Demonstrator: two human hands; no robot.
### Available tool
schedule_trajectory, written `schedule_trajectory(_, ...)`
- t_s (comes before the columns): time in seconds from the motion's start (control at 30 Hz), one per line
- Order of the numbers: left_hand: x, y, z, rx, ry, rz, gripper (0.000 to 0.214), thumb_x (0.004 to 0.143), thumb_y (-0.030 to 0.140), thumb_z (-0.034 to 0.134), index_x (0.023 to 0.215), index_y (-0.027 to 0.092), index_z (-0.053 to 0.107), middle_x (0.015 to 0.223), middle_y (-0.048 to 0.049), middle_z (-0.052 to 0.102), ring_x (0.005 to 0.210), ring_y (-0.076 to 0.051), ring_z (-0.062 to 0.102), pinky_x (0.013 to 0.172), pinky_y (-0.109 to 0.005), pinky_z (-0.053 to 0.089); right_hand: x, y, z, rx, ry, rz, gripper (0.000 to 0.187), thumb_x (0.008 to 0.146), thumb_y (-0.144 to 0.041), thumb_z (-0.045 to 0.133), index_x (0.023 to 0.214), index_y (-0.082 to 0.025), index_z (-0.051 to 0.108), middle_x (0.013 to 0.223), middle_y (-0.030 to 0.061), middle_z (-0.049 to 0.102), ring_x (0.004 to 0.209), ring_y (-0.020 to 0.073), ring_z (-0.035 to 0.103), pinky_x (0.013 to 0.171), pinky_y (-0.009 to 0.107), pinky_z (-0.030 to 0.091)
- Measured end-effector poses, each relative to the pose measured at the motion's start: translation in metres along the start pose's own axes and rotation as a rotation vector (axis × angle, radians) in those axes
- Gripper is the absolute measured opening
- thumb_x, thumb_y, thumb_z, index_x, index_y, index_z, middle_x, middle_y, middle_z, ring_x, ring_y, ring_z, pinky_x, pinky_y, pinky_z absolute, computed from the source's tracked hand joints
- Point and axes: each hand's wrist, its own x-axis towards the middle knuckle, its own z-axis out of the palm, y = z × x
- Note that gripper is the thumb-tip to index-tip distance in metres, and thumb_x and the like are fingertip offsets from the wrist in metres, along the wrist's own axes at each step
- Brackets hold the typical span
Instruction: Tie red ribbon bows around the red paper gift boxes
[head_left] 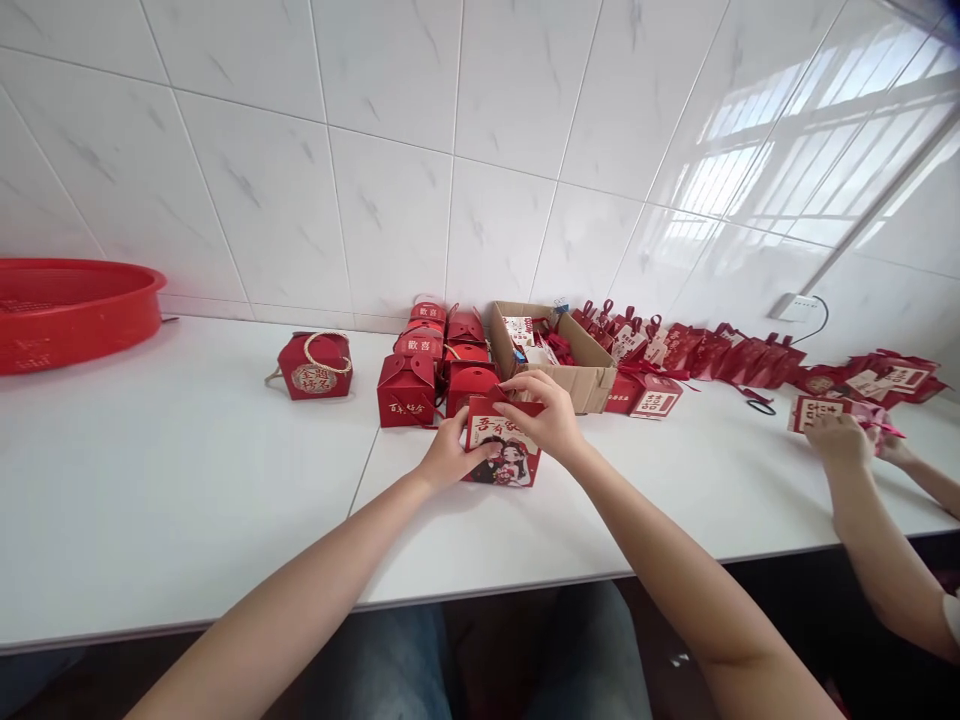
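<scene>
Two bare, slender forearms (315, 590) reach forward, converging; the bare left hand (448, 456) grips with its thumb (480, 457) extended, while the bare right hand (553, 415), slightly higher, pinches, fingers (528, 382) bent.

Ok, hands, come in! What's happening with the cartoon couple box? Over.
Left fingers gripping the couple box by its side. Right fingers pinching at its top. Other red boxes close behind it.
</scene>
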Motion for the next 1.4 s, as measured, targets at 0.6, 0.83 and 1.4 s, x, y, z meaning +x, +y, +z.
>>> schedule_trajectory(0.6, 0.000, -0.003, 0.007, -0.160, -0.024, -0.100, 0.058, 0.068, 0.043, 0.075, 0.115, 0.018, 0.052, 0.110, -0.0087, 0.068, 0.098, -0.025, 0.066, 0.087, -0.039, 0.053, -0.002, 0.016, -0.002, 0.561, 0.052, 0.438, 0.035, 0.064, -0.042, 0.078, 0.083, -0.018, 0.060, 0.080, 0.0029, 0.063, 0.075, 0.0172, 0.063, 0.069, 0.032, 0.054)
schedule_trajectory(0.83, -0.002, -0.005, 0.010, -0.124, -0.119, -0.084, 0.054, 0.074, 0.046, 0.070, 0.115, 0.017, 0.049, 0.115, -0.0113, 0.065, 0.105, -0.027, 0.062, 0.089, -0.040, 0.051, -0.049, 0.048, -0.015, 0.624, -0.321, 0.503, 0.074, 0.063, -0.032, 0.081, 0.127, -0.022, 0.043, 0.121, 0.0104, 0.060, 0.105, 0.0235, 0.062, 0.087, 0.042, 0.054)
schedule_trajectory(1.4, -0.007, -0.002, 0.017, 0.543, -0.587, 0.182, 0.053, 0.088, 0.041, 0.052, 0.135, 0.021, 0.037, 0.136, -0.0120, 0.049, 0.125, -0.029, 0.045, 0.104, -0.047, 0.038, -0.198, 0.168, -0.220, -0.189, 0.594, 1.028, 0.058, 0.059, -0.046, 0.078, 0.107, -0.018, 0.059, 0.109, 0.0142, 0.068, 0.101, 0.0342, 0.065, 0.088, 0.048, 0.052)
